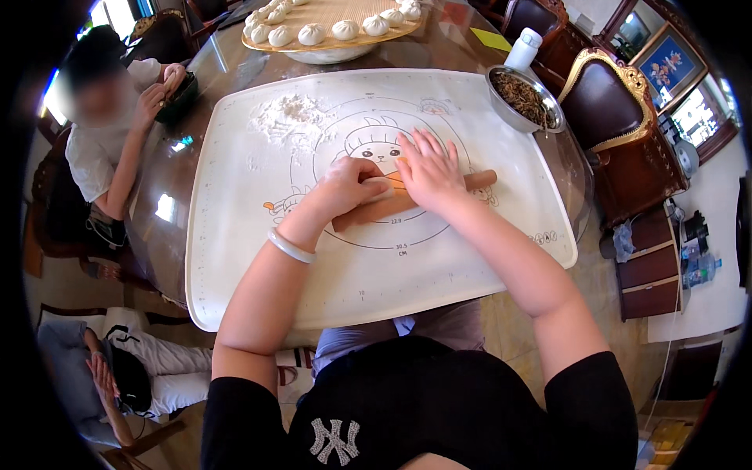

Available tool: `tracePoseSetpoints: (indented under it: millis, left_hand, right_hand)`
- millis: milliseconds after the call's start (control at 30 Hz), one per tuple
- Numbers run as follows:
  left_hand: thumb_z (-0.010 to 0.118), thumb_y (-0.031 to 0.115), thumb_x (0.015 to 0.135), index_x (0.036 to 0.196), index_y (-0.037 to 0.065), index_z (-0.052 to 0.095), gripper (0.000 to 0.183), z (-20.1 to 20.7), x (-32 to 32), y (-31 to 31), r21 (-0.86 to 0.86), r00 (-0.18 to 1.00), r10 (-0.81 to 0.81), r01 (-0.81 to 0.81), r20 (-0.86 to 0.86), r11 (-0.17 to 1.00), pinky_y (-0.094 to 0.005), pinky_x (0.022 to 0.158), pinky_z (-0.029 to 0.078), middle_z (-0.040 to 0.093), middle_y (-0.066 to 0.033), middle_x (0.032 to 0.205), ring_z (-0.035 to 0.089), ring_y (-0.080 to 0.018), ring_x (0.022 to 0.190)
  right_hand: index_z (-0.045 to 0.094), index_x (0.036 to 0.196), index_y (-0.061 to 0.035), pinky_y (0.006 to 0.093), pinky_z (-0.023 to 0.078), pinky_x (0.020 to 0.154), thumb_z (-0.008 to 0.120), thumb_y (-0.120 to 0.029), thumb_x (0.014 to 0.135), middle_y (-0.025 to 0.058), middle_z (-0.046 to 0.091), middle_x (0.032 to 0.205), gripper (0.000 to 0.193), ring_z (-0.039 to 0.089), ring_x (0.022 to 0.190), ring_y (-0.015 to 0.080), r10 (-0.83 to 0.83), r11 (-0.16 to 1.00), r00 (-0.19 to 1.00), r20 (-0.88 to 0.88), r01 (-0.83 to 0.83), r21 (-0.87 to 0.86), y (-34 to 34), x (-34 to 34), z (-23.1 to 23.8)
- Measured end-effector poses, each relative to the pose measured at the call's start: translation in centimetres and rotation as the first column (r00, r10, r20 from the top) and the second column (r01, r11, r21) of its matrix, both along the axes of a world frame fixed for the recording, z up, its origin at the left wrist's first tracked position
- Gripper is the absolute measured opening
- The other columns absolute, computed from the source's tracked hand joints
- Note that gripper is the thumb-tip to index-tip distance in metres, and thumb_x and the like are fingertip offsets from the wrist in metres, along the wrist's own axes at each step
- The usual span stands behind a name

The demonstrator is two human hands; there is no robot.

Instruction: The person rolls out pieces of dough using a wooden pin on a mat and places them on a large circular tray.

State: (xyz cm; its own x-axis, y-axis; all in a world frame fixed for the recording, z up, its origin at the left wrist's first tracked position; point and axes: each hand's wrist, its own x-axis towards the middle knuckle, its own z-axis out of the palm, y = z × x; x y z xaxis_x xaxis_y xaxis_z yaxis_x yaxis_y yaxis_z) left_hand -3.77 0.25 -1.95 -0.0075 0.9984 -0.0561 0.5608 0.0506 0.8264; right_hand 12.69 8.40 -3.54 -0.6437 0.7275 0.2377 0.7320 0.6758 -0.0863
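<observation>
On a white kneading mat [258, 262] printed with circles and a cartoon animal lies a wooden rolling pin [366, 218], slanting up to the right. My left hand [345, 189], a pale bangle on its wrist, is closed with thumb and fingers pinching the edge of a small dough wrapper [379, 189]. Part of the wrapper is hidden by my fingers, and its right side lies against the pin. Flat on the pin rests my right hand [432, 172], fingers stretched and spread past it, not wrapped round. Loose flour [291, 119] is scattered on the mat's far left.
Beyond the mat stands a round woven tray [337, 14] with several filled buns [312, 34] around its rim. A metal bowl [507, 114] of dark shredded filling touches the mat's far right corner, beside a white bottle [523, 48]. At left a person holds a dark bowl [182, 103].
</observation>
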Motion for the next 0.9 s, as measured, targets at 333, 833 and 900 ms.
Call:
tracePoseSetpoints:
  millis: [333,833,900]
  left_hand:
    - [0.061,0.016,0.083,0.091,-0.003,0.061,0.020,0.0,-1.0,0.1,0.024,0.992,0.064,-0.062,-0.107,0.998,-0.0258,0.059,0.048,0.061,-0.0062,0.072,0.056,-0.0100,0.066]
    - [0.062,0.014,0.080,0.090,-0.002,0.065,0.019,-0.1,0.1,-0.3,0.075,0.997,0.034,-0.029,-0.067,0.997,-0.0258,0.055,0.043,0.059,-0.0071,0.065,0.052,-0.0120,0.058]
    - [0.061,0.014,0.080,0.091,-0.001,0.065,0.019,-0.9,-0.7,0.2,0.143,0.998,0.045,-0.037,-0.052,0.989,-0.0268,0.054,0.043,0.060,-0.0070,0.065,0.051,-0.0121,0.057]
  right_hand:
    - [0.034,0.136,-0.0102,0.0521,0.017,0.106,0.034,-0.038,0.093,0.0137,0.035,0.140,0.051,0.026,0.133,0.0261,0.002,1.000,1.000,-0.022,-0.003,-0.023,-0.9,-0.1,0.0]
    - [0.032,0.137,-0.0089,0.0526,0.018,0.106,0.036,-0.031,0.091,0.0134,0.032,0.141,0.051,0.027,0.133,0.0255,-0.032,0.999,0.999,-0.012,0.032,-0.014,0.4,-1.3,0.2]
    - [0.032,0.137,-0.0097,0.0510,0.018,0.107,0.037,-0.031,0.091,0.0127,0.031,0.142,0.050,0.026,0.133,0.0249,-0.047,0.999,0.999,-0.013,0.047,-0.007,1.4,-2.7,0.4]
